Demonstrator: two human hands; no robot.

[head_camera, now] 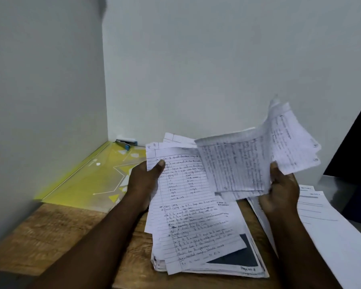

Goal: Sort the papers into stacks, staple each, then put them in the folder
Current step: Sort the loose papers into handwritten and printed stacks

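My left hand [143,182] grips the left edge of a bundle of handwritten lined papers [188,207], thumb on top. My right hand [279,190] holds a few lined sheets [256,157] lifted and fanned up above the table. Under the bundle lies a pile of papers [227,261] with a dark blue page showing. A yellow transparent folder [88,184] lies flat by the left wall. A blue stapler [126,143] sits in the far corner, beyond the folder.
White walls close the desk at the left and back. The wooden desk top [50,230] shows at the front left. Printed white sheets [325,222] lie at the right. A dark object [354,142] stands at the far right.
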